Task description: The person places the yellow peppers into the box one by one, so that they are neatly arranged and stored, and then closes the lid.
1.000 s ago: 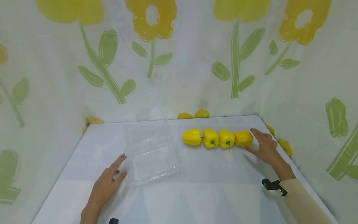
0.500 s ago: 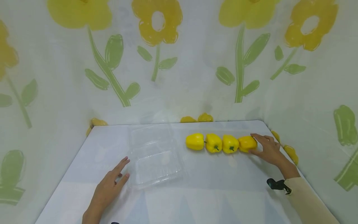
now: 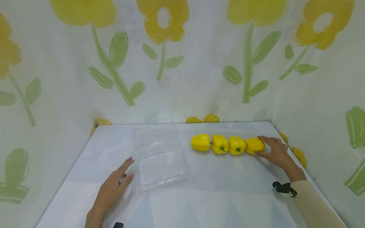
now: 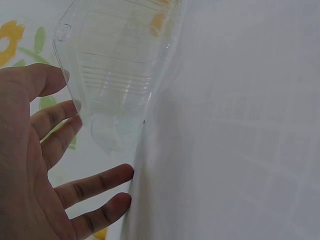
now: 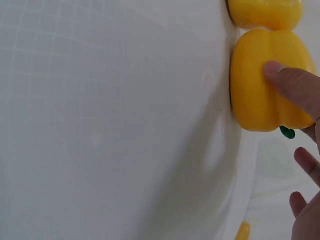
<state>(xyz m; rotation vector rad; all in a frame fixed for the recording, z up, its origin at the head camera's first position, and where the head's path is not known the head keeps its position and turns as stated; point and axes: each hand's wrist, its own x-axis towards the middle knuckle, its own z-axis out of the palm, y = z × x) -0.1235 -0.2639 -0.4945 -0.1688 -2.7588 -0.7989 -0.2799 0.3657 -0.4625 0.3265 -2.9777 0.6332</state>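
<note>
Several yellow bell peppers stand in a row on the table; the rightmost yellow bell pepper (image 3: 255,145) is between the thumb and fingers of my right hand (image 3: 275,152). In the right wrist view the thumb lies on that pepper's side, and a green stem end shows beneath it. A clear plastic clamshell container (image 3: 162,167) lies with its lid folded back, left of the row. My left hand (image 3: 112,186) is beside the container's left edge, fingers spread and relaxed. In the left wrist view the thumb and fingertips overlap the container's edge (image 4: 75,95).
The white table (image 3: 222,202) is bordered by a white cloth (image 3: 199,85) printed with yellow flowers and green leaves. The other peppers, such as the leftmost one (image 3: 200,142), sit close together between the container and my right hand.
My right hand has closed in on the rightmost pepper, its thumb and fingers now around it. The left hand stays beside the container. The head view has shifted slightly.
</note>
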